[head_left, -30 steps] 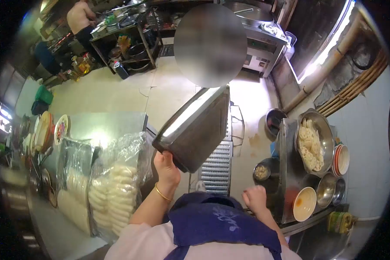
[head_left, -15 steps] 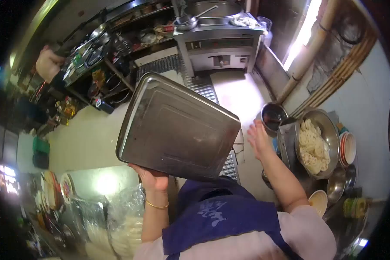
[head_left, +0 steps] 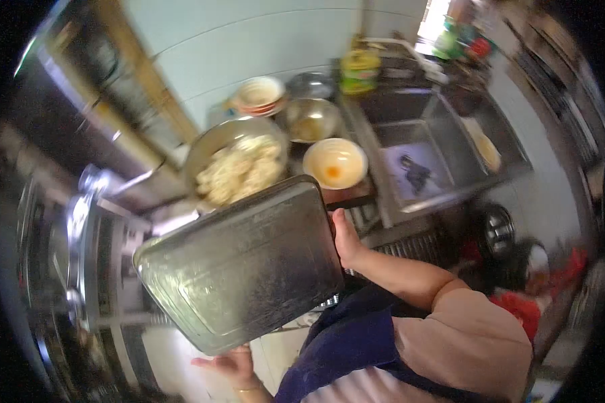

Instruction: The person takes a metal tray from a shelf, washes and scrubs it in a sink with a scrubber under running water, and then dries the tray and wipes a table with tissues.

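A large rectangular metal baking tray [head_left: 242,269] is tilted in front of me, its worn, ribbed flat face toward me. My right hand [head_left: 345,236] grips its right edge, thumb showing and the other fingers hidden behind it. At the lower edge, my left hand [head_left: 227,364] supports the tray, thumb stretched out to the left and the other fingers mostly hidden. Just beyond the tray's upper edge stands a big metal bowl [head_left: 198,149] of pale sliced food [head_left: 240,169]. A cream bowl [head_left: 336,163] with an orange spot inside is near the tray's upper right corner.
A double metal sink [head_left: 444,144] is at the right, with a dark item lying in one basin. A yellow-green container [head_left: 359,70] stands beside it. Stacked bowls [head_left: 259,95] and a smaller metal bowl [head_left: 312,121] sit along the wall. Bamboo poles [head_left: 141,67] lean at the left.
My view has turned right, from the stove and floor to the bowls and sink. The tray has come round with me. My right hand, free before, now grips its edge.
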`<state>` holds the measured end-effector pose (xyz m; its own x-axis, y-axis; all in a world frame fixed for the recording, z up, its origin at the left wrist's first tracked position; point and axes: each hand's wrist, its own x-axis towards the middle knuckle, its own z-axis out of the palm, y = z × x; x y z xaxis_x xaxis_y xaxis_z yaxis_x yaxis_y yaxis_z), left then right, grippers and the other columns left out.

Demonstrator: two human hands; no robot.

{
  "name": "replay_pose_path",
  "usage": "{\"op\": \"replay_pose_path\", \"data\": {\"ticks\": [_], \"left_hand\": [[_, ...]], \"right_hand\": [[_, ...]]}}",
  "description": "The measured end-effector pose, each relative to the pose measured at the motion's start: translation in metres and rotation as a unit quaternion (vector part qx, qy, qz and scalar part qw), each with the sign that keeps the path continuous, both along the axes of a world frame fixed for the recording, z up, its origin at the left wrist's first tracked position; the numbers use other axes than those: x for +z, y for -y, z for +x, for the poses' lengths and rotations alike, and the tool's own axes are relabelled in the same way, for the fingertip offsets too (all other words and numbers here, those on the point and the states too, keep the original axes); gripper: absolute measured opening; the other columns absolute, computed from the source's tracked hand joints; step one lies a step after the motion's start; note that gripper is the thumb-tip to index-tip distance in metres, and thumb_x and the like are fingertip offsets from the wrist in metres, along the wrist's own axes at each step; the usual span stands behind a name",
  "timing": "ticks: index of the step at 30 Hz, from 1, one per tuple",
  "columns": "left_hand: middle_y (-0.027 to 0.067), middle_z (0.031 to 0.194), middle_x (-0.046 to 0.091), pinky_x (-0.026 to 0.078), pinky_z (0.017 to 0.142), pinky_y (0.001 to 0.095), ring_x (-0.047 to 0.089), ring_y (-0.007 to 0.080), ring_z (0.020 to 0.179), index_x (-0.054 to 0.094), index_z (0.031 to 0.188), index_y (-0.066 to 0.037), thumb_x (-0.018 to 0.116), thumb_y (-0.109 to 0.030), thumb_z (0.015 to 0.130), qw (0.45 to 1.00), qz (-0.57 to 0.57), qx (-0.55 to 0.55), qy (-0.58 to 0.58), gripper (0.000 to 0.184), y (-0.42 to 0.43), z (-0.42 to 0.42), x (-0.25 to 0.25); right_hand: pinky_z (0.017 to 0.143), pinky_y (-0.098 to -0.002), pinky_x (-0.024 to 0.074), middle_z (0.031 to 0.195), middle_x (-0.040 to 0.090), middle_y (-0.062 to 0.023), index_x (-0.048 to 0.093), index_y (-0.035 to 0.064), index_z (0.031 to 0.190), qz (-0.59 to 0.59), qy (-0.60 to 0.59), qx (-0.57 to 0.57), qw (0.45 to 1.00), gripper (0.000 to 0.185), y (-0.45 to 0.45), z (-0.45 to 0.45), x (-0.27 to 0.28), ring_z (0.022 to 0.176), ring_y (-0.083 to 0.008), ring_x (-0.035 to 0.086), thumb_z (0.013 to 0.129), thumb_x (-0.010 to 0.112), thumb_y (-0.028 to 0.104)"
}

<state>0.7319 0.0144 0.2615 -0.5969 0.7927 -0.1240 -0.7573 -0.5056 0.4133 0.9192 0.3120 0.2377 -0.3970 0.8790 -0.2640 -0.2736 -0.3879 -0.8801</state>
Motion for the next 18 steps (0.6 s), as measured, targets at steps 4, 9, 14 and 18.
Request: {"op": "replay_pose_path", "data": {"ticks": [4, 9, 14, 18], "left_hand": [[0.012, 0.132, 0.054, 0.031, 0.108, 0.0461, 0.048, 0.0284, 0.123, 0.046, 0.134, -0.005, 0.032, -0.076, 0.086, 0.978, -0.157, -0.056, -0.127, 0.087, -0.054, 0.01, -0.008], [0.0125, 0.114, 0.06, 0.039, 0.099, 0.039, 0.054, 0.0256, 0.108, 0.051, 0.124, 0.0, 0.04, -0.061, 0.092, 0.89, -0.258, -0.08, -0.367, 0.07, -0.178, 0.085, 0.011], [0.0106, 0.118, 0.059, 0.047, 0.09, 0.0363, 0.059, 0.0226, 0.103, 0.048, 0.125, 0.001, 0.064, -0.037, 0.09, 0.921, -0.206, -0.103, -0.314, 0.055, -0.334, 0.214, 0.012], [0.0098, 0.116, 0.059, 0.047, 0.09, 0.0356, 0.058, 0.0215, 0.102, 0.048, 0.125, 0.0, 0.065, -0.021, 0.089, 0.918, -0.262, -0.065, -0.29, 0.045, -0.445, 0.288, -0.032]], "right_hand": [[0.069, -0.0288, 0.0399, 0.08, 0.054, 0.0032, 0.059, 0.0026, 0.099, 0.224, 0.149, -0.088, 0.959, 0.044, -0.031, 0.116, 0.019, 0.074, -0.0096, 0.047, 0.097, 0.046, 0.044], [0.069, -0.024, 0.0404, 0.083, 0.056, 0.0035, 0.059, -0.0005, 0.106, 0.19, 0.112, -0.077, 0.972, 0.055, -0.105, 0.23, 0.023, 0.078, -0.0061, 0.048, 0.093, 0.052, 0.053], [0.083, -0.0348, 0.046, 0.093, 0.062, -0.0084, 0.058, 0.0007, 0.108, 0.261, 0.184, -0.097, 0.943, 0.042, -0.295, 0.357, -0.046, 0.092, -0.0201, 0.059, 0.091, 0.058, 0.039], [0.093, -0.0394, 0.0453, 0.122, 0.057, -0.0157, 0.058, 0.0114, 0.119, 0.231, 0.652, 0.278, 0.666, 0.038, -0.405, 0.422, -0.147, 0.109, -0.0349, 0.054, 0.084, 0.06, 0.026]]}}
